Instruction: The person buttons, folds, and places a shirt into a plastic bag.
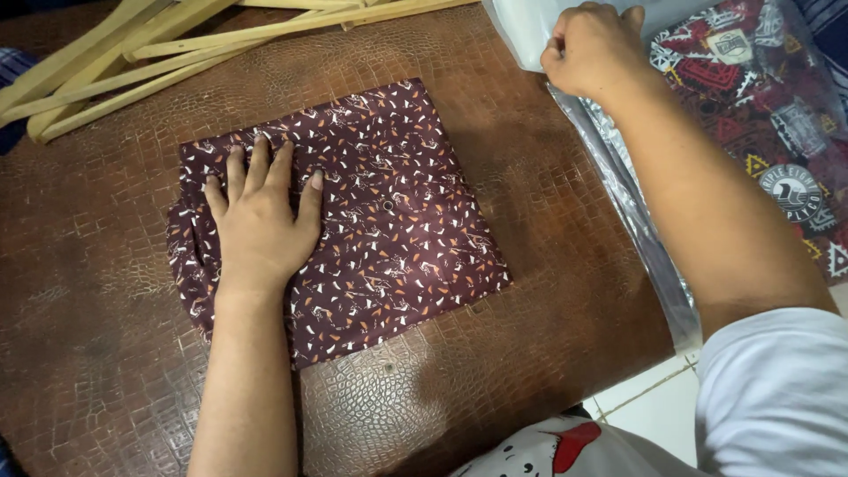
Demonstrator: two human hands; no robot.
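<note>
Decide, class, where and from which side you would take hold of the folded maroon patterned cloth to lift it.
Grip the folded cloth at its right edge, coming from the right. That edge lies flat, straight and uncovered on the brown table, while the left hand presses flat on the left part.

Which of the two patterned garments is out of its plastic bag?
The maroon speckled folded shirt on the brown tabletop, pressed flat by the left hand. The red-and-black printed one lies inside clear plastic, gripped by the right hand.

Bare tabletop (548,265) is left open between the folded cloth (397,230) and the plastic bag (618,194); the far-left corner is blocked by wooden hangers (132,62).
</note>
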